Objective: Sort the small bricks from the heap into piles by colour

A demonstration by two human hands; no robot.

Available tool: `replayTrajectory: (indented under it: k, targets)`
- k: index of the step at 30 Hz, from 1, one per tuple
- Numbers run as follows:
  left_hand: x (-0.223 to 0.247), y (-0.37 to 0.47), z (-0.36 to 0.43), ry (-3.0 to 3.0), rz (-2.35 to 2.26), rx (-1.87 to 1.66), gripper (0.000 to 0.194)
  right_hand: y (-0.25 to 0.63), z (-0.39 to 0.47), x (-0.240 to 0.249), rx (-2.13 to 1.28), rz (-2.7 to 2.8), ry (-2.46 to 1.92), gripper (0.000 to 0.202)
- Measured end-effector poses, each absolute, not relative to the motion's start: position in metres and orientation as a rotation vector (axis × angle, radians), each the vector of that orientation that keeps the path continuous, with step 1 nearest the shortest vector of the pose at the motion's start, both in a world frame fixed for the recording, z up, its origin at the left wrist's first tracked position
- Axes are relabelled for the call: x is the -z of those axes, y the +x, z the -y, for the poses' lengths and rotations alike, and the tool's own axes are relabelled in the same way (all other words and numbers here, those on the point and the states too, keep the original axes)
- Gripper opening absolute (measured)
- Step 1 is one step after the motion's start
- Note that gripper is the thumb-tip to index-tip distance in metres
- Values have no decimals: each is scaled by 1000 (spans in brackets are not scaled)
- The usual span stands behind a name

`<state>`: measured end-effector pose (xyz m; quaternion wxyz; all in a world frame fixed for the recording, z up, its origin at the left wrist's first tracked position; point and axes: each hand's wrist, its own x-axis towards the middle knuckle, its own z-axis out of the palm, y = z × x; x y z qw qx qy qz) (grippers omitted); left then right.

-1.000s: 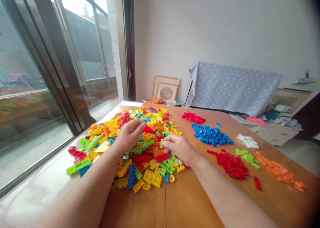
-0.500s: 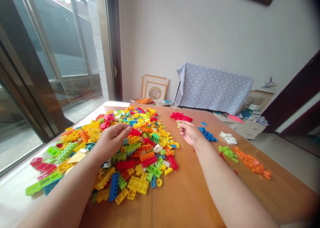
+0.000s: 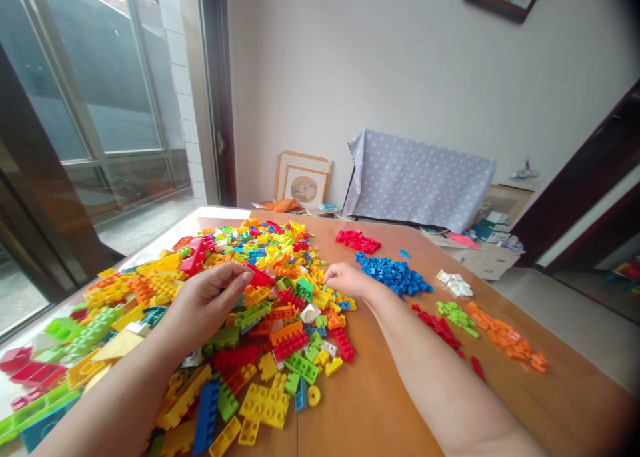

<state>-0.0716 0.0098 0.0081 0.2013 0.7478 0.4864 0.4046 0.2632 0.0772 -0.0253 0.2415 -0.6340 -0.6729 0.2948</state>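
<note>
A large mixed pile of toy bricks covers the left and middle of the wooden table. Over its left part is my left hand, thumb and fingers pressed together beside a red piece; whether it grips that piece is unclear. My right hand is at the pile's right edge, near yellow bricks, its fingers curled closed with their tips turned away. Anything between those fingertips is too small or hidden to make out. Right of this hand lies a heap of blue bricks.
Separate groups lie on the table: crimson bricks at the back, white bricks, green bricks, orange bricks and red bricks at the right. A polka-dot cloth hangs behind.
My right hand has moved left from beside the crimson bricks to the mixed pile, and the green piece it held is no longer visible. The view has shifted slightly.
</note>
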Motion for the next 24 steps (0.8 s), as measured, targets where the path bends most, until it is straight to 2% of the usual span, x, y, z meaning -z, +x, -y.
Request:
replayTrajectory:
  k: [1,4,7,12,16,19,24]
  targets:
    - [-8,-71,-10,2101,-1360,-1124,43,259,-78,26,-763,1904,-1778,2]
    - [-9,-70,-10,2130,-1373,-1113,43,249,-80,25,-619,2038,-1896,16]
    - [-10,-70,-10,2132,-1390,-1110,42,246,-83,21,-520,2108,-1971,22]
    - [-10,-70,-9,2136,-1396,-1114,39,248,-85,22,-522,2142,-1957,8]
    - [-8,-71,-10,2139,-1398,-1121,38,247,-80,31,-537,2091,-1849,16]
    - [-7,-73,-11,2145,-1398,-1137,36,249,-80,34,-558,2039,-1778,14]
    - [-5,-75,-12,2155,-1400,-1153,35,263,-111,31,-448,1839,-1783,21]
